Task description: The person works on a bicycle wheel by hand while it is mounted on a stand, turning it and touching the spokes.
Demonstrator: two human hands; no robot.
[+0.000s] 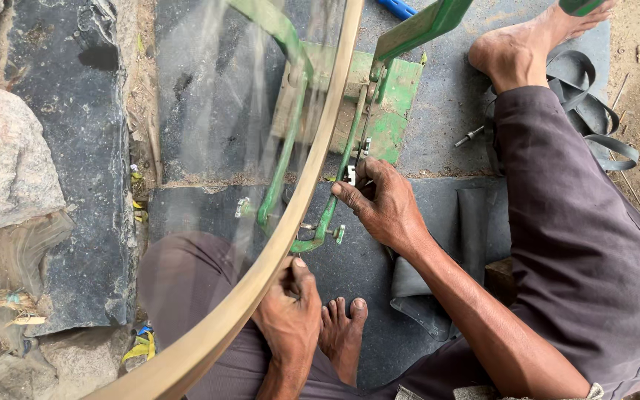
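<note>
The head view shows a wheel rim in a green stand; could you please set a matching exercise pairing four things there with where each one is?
Things:
1. left hand
2. right hand
3. blue tool handle
4. loose black rubber strip

Places:
A. at the top edge of the view
B. on the ground at the right, by the foot
C. gripping the tan wheel rim near its lower part
D. at the arm of the green stand, by a small bolt

Pairs: 1-C, 2-D, 3-A, 4-B
</note>
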